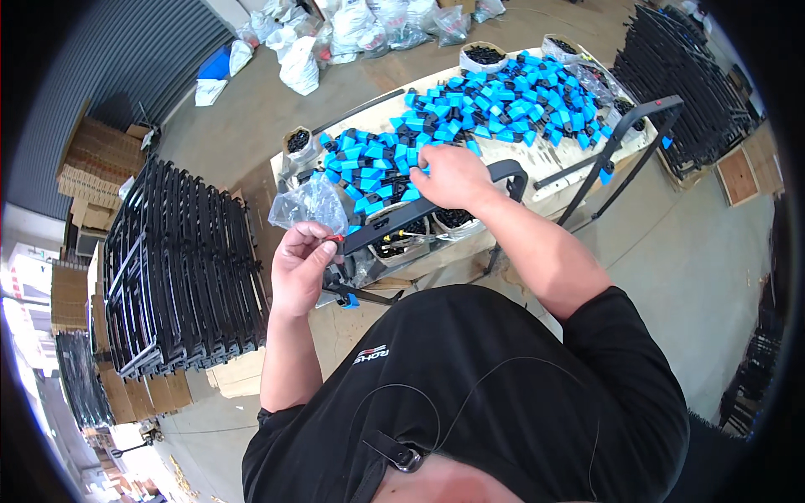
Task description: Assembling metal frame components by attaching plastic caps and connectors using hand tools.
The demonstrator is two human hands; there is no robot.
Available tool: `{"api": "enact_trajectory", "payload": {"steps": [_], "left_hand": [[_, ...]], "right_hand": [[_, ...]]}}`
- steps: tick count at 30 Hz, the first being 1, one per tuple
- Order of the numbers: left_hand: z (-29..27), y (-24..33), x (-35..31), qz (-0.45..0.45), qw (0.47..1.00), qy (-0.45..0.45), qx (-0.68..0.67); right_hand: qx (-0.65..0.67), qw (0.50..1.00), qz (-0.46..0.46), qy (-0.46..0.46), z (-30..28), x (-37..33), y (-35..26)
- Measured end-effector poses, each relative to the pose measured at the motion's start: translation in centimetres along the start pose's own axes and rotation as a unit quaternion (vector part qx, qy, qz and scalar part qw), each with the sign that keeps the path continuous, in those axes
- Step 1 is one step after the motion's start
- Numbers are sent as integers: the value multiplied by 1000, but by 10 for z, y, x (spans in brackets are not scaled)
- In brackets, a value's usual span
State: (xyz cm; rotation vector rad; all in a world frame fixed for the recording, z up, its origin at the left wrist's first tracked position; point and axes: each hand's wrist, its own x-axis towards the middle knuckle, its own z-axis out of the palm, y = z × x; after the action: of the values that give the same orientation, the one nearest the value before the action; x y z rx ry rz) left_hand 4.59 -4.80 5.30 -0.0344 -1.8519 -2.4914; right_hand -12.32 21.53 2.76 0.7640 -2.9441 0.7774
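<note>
A black metal frame bar (pixel 394 223) slants across in front of me, over the near edge of the table. At its left end my left hand (pixel 300 264) pinches a small red piece (pixel 334 238) between thumb and fingers, against the bar. My right hand (pixel 454 178) is curled above the bar's right part, beside the pile of blue and black plastic caps (pixel 503 96). Its fingertips are partly hidden, so what they hold, if anything, does not show. Next to my left hand lies a clear plastic bag (pixel 312 204).
The wooden table (pixel 381 111) bears the pile and open bags of small black parts (pixel 485 55). Another bent black frame (pixel 616 138) leans on its right side. Stacked black frames stand left (pixel 180 272) and right (pixel 683 84). White sacks (pixel 356 29) lie beyond.
</note>
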Motion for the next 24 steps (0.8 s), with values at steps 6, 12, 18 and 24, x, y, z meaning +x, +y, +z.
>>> {"api": "enact_trajectory", "payload": {"steps": [6, 12, 18, 24], "left_hand": [[34, -23, 6, 134, 946, 29, 292], [56, -32, 24, 187, 833, 49, 518], [51, -51, 29, 241, 761, 30, 602], [55, -50, 29, 149, 811, 69, 562]], "right_hand": [[7, 1000, -8, -12, -1, -2, 4], [21, 1000, -9, -20, -4, -3, 6], [32, 999, -18, -19, -6, -5, 7], [34, 999, -24, -20, -6, -4, 8]]}}
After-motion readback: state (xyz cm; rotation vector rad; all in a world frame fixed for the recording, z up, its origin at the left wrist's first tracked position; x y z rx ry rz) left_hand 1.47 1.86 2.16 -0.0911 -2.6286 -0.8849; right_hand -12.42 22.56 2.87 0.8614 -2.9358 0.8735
